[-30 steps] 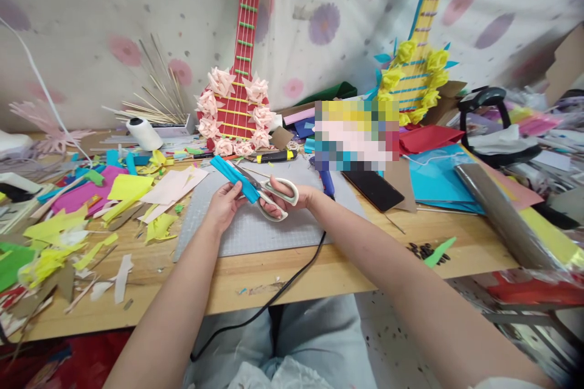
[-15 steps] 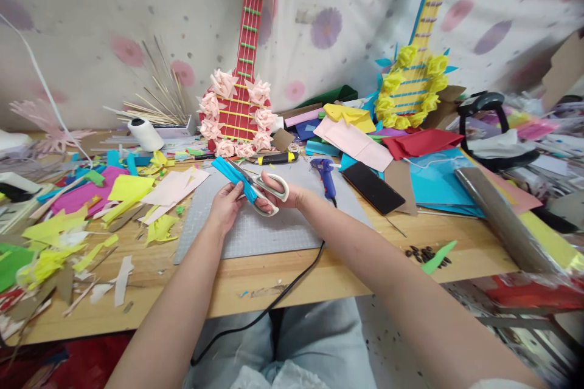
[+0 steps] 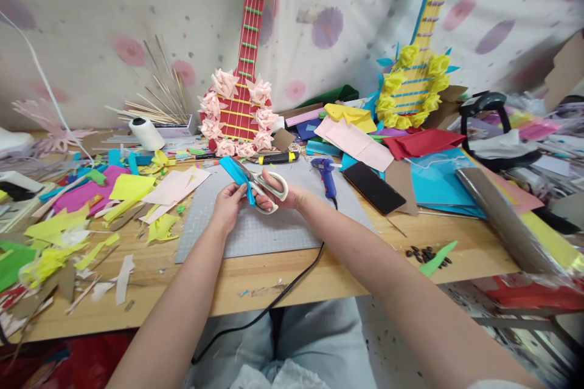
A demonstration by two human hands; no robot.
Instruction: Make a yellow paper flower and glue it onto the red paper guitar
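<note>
1. Overhead, in the head view, two bare hands met above the grey cutting mat, which lay on the wooden table
2. One left hand pinched the lower end of a single blue paper strip, thumb and fingers closed on it
3. That strip rose up and to the left from the pinch, its free end pointing towards the red guitar model
4. One right hand was closed through the white loops of one pair of scissors; the blades crossed the strip just above the left fingertips, and whether they were apart or together could not be told
5. So the strip sat between both hands, touching the left fingers and the scissor blades, held above the mat
6. Two paper guitars leaned on the flowered cloth: the red one with pink flowers, and a yellow guitar model with yellow flowers further right
7. One blue glue gun lay just right of the right hand, its black cord running off the table edge
8. One black phone lay right of the glue gun, and one white thread spool lay on its side far left, well apart from the hands
9. Paper scraps in many colours, too many to count, covered the left side
</note>
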